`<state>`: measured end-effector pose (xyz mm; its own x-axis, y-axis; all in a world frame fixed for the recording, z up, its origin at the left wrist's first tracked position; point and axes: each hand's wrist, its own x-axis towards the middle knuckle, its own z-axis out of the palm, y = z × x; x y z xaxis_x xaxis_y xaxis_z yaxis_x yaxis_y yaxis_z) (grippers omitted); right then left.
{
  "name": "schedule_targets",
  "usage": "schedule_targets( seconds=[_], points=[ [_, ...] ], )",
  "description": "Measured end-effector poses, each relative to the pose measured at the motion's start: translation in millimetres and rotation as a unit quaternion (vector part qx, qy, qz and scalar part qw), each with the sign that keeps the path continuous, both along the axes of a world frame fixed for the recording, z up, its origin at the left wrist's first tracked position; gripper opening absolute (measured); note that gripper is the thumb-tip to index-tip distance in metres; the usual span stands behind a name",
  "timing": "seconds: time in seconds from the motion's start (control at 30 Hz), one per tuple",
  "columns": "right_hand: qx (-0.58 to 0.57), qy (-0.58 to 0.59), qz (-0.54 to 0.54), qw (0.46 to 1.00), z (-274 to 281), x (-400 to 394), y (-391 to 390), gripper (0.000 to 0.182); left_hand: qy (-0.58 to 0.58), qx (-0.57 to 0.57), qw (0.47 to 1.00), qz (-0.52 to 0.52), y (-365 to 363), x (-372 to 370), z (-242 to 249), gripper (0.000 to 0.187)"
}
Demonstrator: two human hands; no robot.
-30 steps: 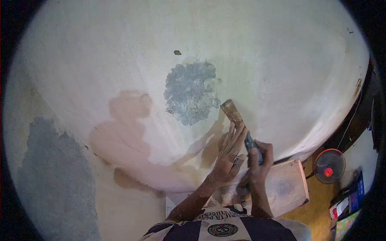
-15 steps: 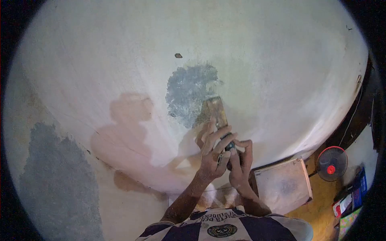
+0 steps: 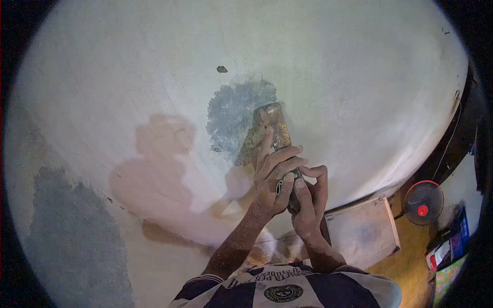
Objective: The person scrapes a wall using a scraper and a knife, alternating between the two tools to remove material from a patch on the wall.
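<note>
A worn, flat-bladed scraping tool (image 3: 277, 126) lies against the pale wall (image 3: 349, 108), its blade over the right side of a rough grey patch (image 3: 231, 110). My left hand (image 3: 277, 177) is wrapped round the tool below the blade, one finger stretched along it. Lower and to the right, my right hand (image 3: 310, 197) grips the handle end, its fingers bent and thumb pressed on it. A ring-like loop shows at my left hand. The palms' undersides are hidden.
A small dark chip mark (image 3: 222, 69) is above the patch. A larger grey area (image 3: 77, 236) covers the lower left wall. At the right are a pale box-like panel (image 3: 362, 233), a red-rimmed fan (image 3: 423, 203) and a hanging cord (image 3: 446, 149).
Both hands and the tool have moved up the wall, so the blade now covers more of the grey patch's right side. The view has shifted slightly.
</note>
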<state>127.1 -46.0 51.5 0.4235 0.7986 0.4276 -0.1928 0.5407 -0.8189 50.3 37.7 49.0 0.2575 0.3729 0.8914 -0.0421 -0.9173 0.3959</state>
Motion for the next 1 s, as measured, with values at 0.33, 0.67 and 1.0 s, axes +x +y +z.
schedule_targets(
  seconds=[0.33, 0.67, 1.0],
  points=[
    [-0.005, 0.017, -0.002, 1.0, -6, 1, 0, 0.019, -0.027, -0.037, 0.998, -0.053, 0, 4, 2, 0.035],
    [-0.041, 0.099, 0.035, 0.994, -24, -4, -7, 0.018, 0.017, -0.049, 0.998, -0.03, -9, -5, -16, 0.032],
    [-0.039, 0.09, 0.048, 0.994, -41, 4, -6, 0.015, 0.057, -0.022, 0.998, -0.028, -10, -6, -27, 0.031]
  ],
)
